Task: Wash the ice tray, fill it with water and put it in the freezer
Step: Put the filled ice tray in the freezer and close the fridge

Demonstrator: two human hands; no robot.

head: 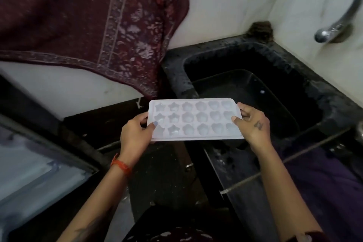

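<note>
The white plastic ice tray with star and heart moulds (194, 119) is being held level in the air, between the black stone sink (275, 61) and the open fridge door (39, 159). The left hand (135, 135) and right hand (253, 124) are gripping its short ends, fingers clamped on the rims. I cannot tell whether the moulds are holding water; the sink basin is looking empty. The person is probably carrying it; the next move is asking for a steady, level tray.
</note>
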